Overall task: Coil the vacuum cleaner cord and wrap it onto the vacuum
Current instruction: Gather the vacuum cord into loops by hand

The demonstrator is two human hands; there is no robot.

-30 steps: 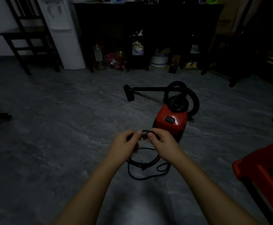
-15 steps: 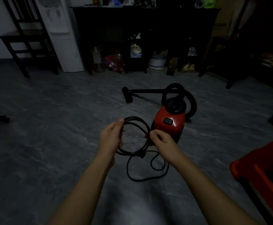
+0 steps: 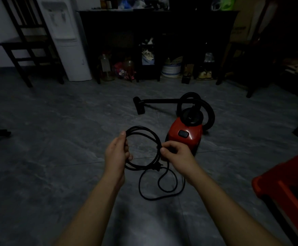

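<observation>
The cord is thin, black and smooth, gathered into a few round loops that form one ring above the floor; the left hand grips the ring at its 9 o'clock side, thumb and fingers curled round the strands; the right hand pinches it at 3 o'clock; slack trails from 5 o'clock into loose curls on the grey, marbled tiles; the glossy red vacuum stands at 1 o'clock from the right hand, near it.
</observation>
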